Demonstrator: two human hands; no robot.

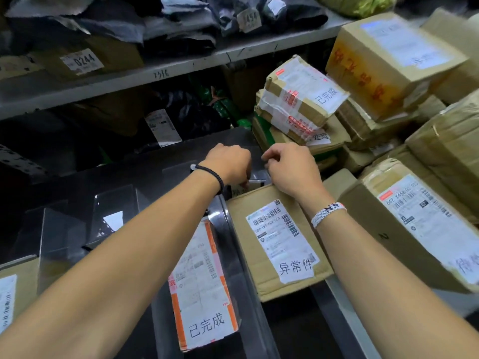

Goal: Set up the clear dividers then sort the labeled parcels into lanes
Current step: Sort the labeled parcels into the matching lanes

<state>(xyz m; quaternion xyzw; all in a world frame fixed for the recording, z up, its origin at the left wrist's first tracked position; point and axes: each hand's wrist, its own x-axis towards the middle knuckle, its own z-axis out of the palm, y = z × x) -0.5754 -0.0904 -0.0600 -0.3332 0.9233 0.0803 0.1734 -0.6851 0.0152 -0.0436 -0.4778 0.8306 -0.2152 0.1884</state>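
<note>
- The left hand (pixel 229 161), a black cord bracelet (pixel 211 176) on its wrist, reaches to the middle of the frame with its fingers curled downward. The fingertips pinch the far end of the clear divider (pixel 225 229), at a bright glint on its edge.
- The right hand (pixel 291 168), with a white beaded bracelet (pixel 328 213), sits just beside the left one. Its fingers are curled towards the left and thumb and forefinger are close together — what they hold, if anything, I cannot tell. Its heel lies over the far edge of the cardboard box (pixel 248 255).
- The clear divider stands upright and runs from the hands towards the lower middle of the frame, between two parcels.
- Right of it lies the cardboard box, its label handwritten 异常件.
- Left of it lies the flat parcel (pixel 202 294), with an orange-edged label marked 已完成.
- Further clear panels (pixel 114 211) stand at centre left on the dark tabletop (pixel 285 320).
- At the right edge lies a large carton (pixel 368 216) with a barcode label.
- Upper right holds a pile of taped boxes — the taped box (pixel 303 99) is marked 已完成, and the tall carton (pixel 388 60) bears red handwriting.
- Upper left, grey shelves (pixel 103 84) carry dark bags, one tagged 0244.
</note>
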